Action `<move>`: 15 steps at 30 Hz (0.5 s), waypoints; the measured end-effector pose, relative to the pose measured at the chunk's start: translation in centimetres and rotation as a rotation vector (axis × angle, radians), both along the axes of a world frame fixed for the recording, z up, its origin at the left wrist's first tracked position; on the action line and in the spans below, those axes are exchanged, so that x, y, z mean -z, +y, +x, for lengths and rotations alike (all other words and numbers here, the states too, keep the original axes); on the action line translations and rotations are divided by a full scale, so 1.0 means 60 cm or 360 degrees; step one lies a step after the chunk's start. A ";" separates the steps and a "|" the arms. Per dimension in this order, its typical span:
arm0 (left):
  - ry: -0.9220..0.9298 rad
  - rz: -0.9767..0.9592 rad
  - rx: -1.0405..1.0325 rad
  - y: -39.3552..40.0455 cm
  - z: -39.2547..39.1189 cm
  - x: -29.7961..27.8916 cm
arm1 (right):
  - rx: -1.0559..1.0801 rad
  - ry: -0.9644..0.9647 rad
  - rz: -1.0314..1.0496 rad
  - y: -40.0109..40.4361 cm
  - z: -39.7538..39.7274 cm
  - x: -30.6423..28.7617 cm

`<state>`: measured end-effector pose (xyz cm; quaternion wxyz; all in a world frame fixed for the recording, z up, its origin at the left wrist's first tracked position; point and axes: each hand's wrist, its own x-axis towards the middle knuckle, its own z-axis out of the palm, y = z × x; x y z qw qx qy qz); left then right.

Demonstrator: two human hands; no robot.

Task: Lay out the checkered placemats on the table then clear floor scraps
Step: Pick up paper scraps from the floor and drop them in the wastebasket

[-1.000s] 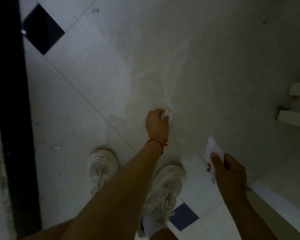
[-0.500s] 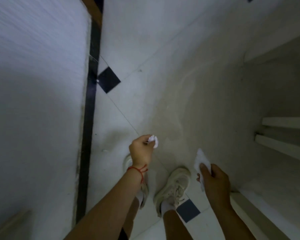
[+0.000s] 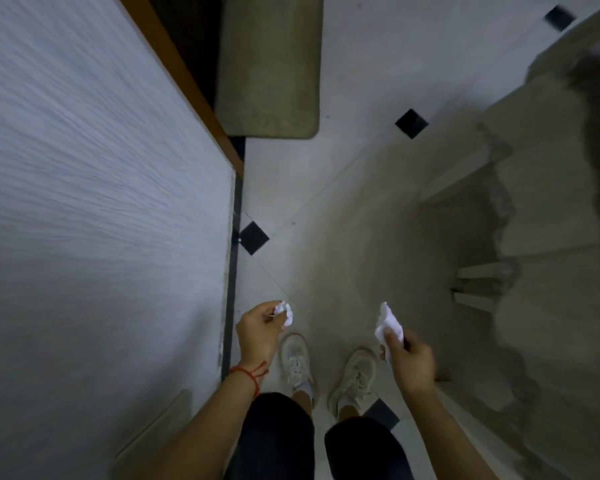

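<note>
Pinching a crumpled scrap (image 3: 284, 312) at its fingertips, the left hand (image 3: 258, 332) hangs beside the table (image 3: 101, 202); the right hand (image 3: 409, 363) grips another paper scrap (image 3: 388, 325).

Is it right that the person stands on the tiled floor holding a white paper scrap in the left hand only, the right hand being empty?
Not quite. The head view shows the right hand also pinching a white scrap. The left hand holds its own scrap, and the person does stand on the tiled floor.

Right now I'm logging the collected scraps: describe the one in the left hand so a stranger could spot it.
Start at the big pale wall; near its foot is the left hand, wearing a red wrist string. Its fingertips pinch a small crumpled white scrap, balled tighter than the right hand's flatter paper scrap.
</note>
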<state>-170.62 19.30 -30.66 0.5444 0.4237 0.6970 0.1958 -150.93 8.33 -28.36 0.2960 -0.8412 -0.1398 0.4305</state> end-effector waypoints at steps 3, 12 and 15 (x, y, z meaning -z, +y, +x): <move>-0.0091 0.0070 -0.0004 0.007 0.008 -0.086 | 0.0047 -0.0012 0.0065 -0.007 -0.008 -0.067; -0.0226 0.0108 0.0282 -0.014 0.012 -0.220 | 0.0332 -0.0094 0.0152 -0.072 -0.017 -0.193; -0.0178 0.0092 0.0497 -0.022 0.003 -0.220 | 0.0550 -0.0147 0.0180 -0.111 -0.028 -0.204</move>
